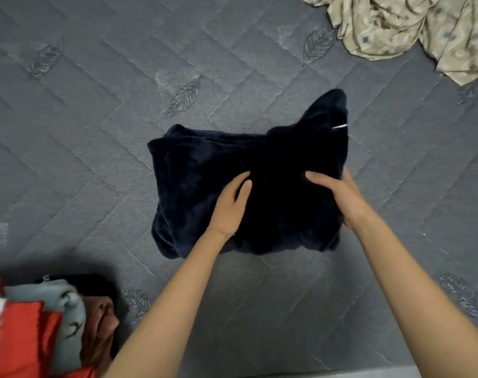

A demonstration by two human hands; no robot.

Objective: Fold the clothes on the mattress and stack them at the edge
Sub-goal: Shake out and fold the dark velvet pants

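Navy fleece (205, 173) folded on open mattress (68, 132), left hand (232, 205) flat atop, right hand (338, 197) seemingly gripping its edge.

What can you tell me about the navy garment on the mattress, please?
The navy fleece garment is plush, folded into a rough rectangle, one part jutting out far right with a small white mark. It lies on the grey quilted mattress. The left hand rests flat on it; the right hand grips its right edge.

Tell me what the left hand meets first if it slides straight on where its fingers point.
The left hand meets only more of the navy garment it rests on, then probably bare mattress past the far fold.
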